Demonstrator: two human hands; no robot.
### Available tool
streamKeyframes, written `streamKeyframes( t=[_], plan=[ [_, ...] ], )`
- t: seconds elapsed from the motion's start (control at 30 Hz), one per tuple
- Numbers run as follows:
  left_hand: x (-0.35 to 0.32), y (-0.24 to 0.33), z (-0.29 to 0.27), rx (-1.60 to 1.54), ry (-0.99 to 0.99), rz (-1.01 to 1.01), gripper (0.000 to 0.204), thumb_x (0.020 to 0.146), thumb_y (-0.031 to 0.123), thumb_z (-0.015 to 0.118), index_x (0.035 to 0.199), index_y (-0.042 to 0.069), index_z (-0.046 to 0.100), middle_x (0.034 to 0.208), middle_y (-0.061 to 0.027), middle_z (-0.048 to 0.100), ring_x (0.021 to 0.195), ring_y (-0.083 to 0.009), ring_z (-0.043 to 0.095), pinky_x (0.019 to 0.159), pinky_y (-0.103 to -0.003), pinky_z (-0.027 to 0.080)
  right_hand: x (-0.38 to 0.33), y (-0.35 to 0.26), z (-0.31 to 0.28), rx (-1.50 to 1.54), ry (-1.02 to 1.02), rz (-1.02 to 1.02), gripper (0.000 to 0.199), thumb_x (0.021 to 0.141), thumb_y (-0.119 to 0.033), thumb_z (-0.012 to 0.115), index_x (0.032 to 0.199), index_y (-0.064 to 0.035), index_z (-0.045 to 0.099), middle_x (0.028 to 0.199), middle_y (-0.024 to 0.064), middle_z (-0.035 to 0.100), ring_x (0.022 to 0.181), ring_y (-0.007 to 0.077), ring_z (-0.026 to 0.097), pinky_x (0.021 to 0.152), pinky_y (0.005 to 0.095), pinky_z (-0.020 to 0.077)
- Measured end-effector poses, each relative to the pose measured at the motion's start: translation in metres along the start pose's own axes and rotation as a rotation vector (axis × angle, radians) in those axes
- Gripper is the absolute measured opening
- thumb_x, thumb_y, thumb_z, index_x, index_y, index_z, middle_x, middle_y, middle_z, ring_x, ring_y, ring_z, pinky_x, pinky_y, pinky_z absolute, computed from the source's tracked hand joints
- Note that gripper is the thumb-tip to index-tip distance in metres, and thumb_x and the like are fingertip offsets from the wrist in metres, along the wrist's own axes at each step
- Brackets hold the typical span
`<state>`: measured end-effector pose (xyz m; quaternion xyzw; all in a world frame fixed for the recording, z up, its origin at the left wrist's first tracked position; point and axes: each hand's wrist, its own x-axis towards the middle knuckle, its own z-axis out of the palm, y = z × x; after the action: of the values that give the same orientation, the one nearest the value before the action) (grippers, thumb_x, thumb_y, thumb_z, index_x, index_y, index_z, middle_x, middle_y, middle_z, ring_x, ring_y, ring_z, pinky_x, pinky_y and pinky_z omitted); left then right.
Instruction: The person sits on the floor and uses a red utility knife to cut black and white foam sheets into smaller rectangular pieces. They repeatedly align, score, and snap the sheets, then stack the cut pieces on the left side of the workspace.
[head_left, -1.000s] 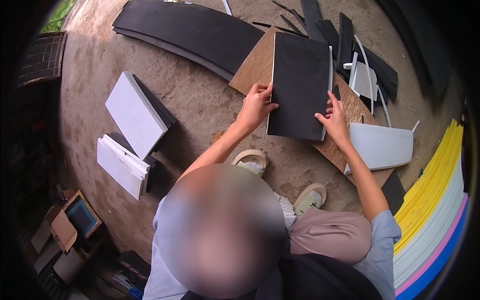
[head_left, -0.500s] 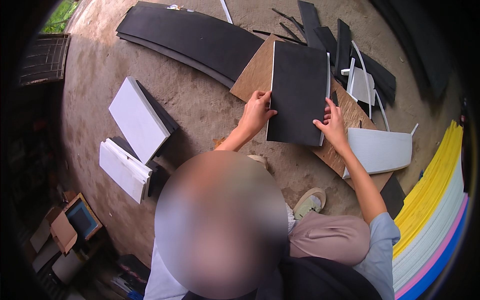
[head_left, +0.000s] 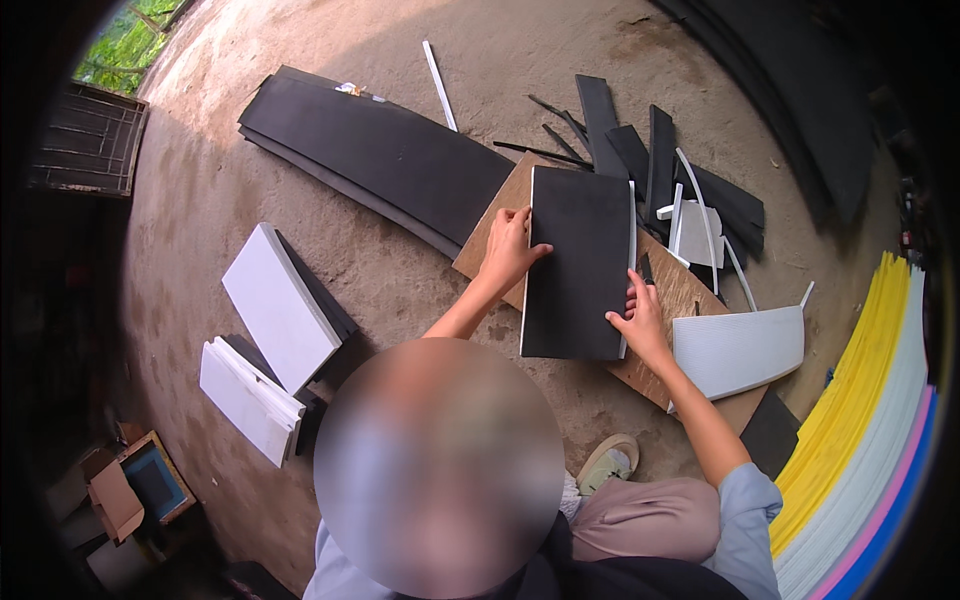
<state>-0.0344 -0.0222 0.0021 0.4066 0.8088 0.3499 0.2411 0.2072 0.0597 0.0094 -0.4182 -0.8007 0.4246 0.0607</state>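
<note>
A black rectangular sheet (head_left: pixel 578 265), looking like foam board, lies over a brown board (head_left: pixel 690 285) on the floor. White edges show along its left and right sides. My left hand (head_left: pixel 512 248) grips the left edge, thumb lying on the black face. On the opposite side, lower down, my right hand (head_left: pixel 642 315) pinches the right edge, its thumb also on top. A dark, narrow object (head_left: pixel 647 268) shows just above the right fingers; its kind is unclear. Right of that hand lies a white ribbed sheet (head_left: pixel 740 348), partly over the board.
Long black sheets (head_left: pixel 380 150) lie beyond my left hand. Black offcuts (head_left: pixel 660 160) and white strips (head_left: pixel 700 210) are strewn at the far right. White and black sheets (head_left: pixel 280 305) are stacked at left. Yellow, white, pink and blue sheets (head_left: pixel 840 390) stand at right.
The view has tilted, so the floor things sit lower in the picture. Both hands keep their hold on the black sheet's edges, with little other visible change.
</note>
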Motion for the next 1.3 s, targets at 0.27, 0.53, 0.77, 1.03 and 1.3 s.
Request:
streamKeyframes(
  t=[0.27, 0.53, 0.77, 1.03, 1.3],
  plan=[
    [0.019, 0.004, 0.007, -0.139, -0.057, -0.11, 0.068, 0.058, 0.01, 0.078, 0.119, 0.001, 0.049, 0.103, -0.015, 0.047, 0.099, -0.03, 0.05, 0.084, -0.038, 0.043, 0.001, 0.004, 0.0, 0.019, 0.031, -0.017, 0.08, 0.064, -0.002, 0.071, 0.134, -0.0053, 0.033, 0.094, 0.0067, 0.039, 0.073, 0.014, 0.045, 0.067, 0.0259, 0.0454],
    [0.087, 0.032, -0.016, 0.702, -0.382, 0.525, 0.141, 0.032, 0.034, 0.088, 0.142, 0.017, 0.002, 0.12, -0.0172, 0.043, 0.114, -0.036, 0.04, 0.098, -0.054, 0.029, 0.001, 0.002, 0.004, 0.002, -0.028, -0.001, 0.08, 0.069, -0.004, 0.069, 0.135, -0.0025, 0.025, 0.108, 0.0167, 0.037, 0.099, 0.0314, 0.044, 0.089, 0.0373, 0.0383],
    [0.083, 0.031, -0.008, 0.802, -0.31, 0.549, 0.14, 0.029, 0.038, 0.088, 0.142, 0.015, 0.008, 0.118, -0.0157, 0.045, 0.113, -0.0324, 0.042, 0.096, -0.054, 0.031, -0.006, 0.002, 0.004, 0.009, -0.014, 0.005, 0.077, 0.07, -0.004, 0.068, 0.134, 0.0003, 0.026, 0.108, 0.0188, 0.038, 0.105, 0.0346, 0.042, 0.093, 0.0387, 0.0356],
    [0.017, 0.057, -0.009, 0.709, -0.112, 0.6, 0.113, 0.053, 0.022, 0.083, 0.141, 0.015, 0.012, 0.139, -0.0142, 0.02, 0.131, -0.0315, 0.02, 0.104, -0.059, 0.016, -0.006, 0.017, -0.02, 0.139, 0.125, -0.152, 0.052, 0.074, -0.004, 0.066, 0.122, -0.0042, 0.047, 0.095, 0.0089, 0.045, 0.076, 0.0165, 0.052, 0.071, 0.029, 0.0481],
    [-0.093, 0.058, 0.03, 0.704, -0.392, 0.767, 0.123, 0.048, 0.06, 0.074, 0.137, -0.003, 0.017, 0.143, -0.0192, 0.016, 0.135, -0.0322, 0.012, 0.107, -0.051, 0.012, -0.023, 0.051, -0.061, -0.435, 0.109, -0.176, 0.047, 0.073, -0.012, 0.065, 0.114, 0.001, 0.045, 0.108, 0.0194, 0.043, 0.103, 0.0357, 0.044, 0.089, 0.0413, 0.0393]
  ],
)
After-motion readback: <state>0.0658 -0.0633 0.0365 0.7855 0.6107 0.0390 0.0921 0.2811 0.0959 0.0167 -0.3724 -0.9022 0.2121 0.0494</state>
